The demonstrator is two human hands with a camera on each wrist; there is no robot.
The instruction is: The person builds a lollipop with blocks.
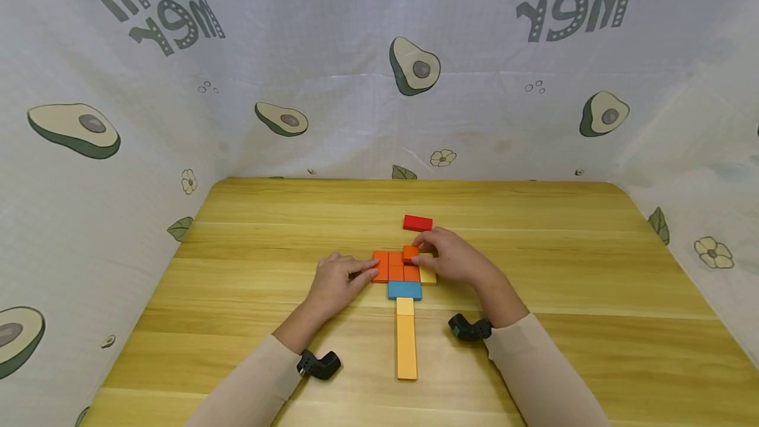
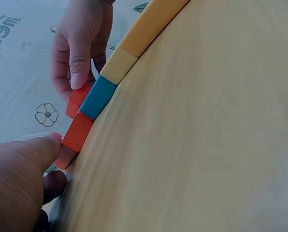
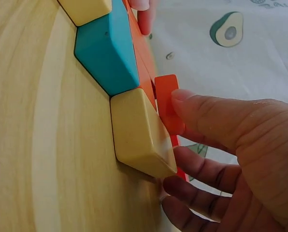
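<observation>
Between its thumb and fingers my right hand pinches a small orange block, raised slightly above its neighbours at the back right of the orange group. My left hand touches the left side of the leftmost orange block with index finger and thumb extended. Several orange blocks lie flat side by side there. A pale yellow block adjoins them on the right, under my right hand. Against their near side lies a blue block. A small pale yellow block and a long yellow block continue in line from it.
A red block lies apart behind the group, near my right fingers. Everything rests on a wood-grain table. A pale cloth with avocado prints hangs behind and at both sides. Black wrist cameras sit at both cuffs.
</observation>
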